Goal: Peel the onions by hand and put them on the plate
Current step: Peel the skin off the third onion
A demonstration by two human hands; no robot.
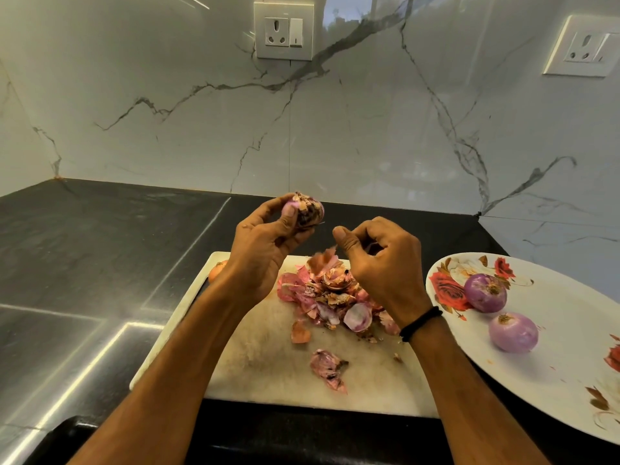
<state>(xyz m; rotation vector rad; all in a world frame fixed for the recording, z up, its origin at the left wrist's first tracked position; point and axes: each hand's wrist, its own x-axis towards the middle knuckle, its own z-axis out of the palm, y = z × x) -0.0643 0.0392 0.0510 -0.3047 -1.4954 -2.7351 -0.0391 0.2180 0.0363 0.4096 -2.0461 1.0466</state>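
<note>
My left hand (pixel 265 250) grips a partly peeled red onion (pixel 305 209), held up above the white cutting board (pixel 265 357). Dry brown skin still clings to the onion's right side. My right hand (pixel 379 263) hovers just right of it with curled fingers, and a thin bit of purple skin seems pinched inside them. A heap of onion peels (pixel 332 297) lies on the board under both hands. Two peeled purple onions (pixel 485 293) (pixel 513 332) sit on the white floral plate (pixel 553 380) at the right.
An unpeeled onion (pixel 217 269) peeks out behind my left wrist at the board's far left corner. Loose peel pieces (pixel 327 367) lie near the board's front. The black countertop (pixel 84 263) stretches left; a marble wall with sockets (pixel 284 31) stands behind.
</note>
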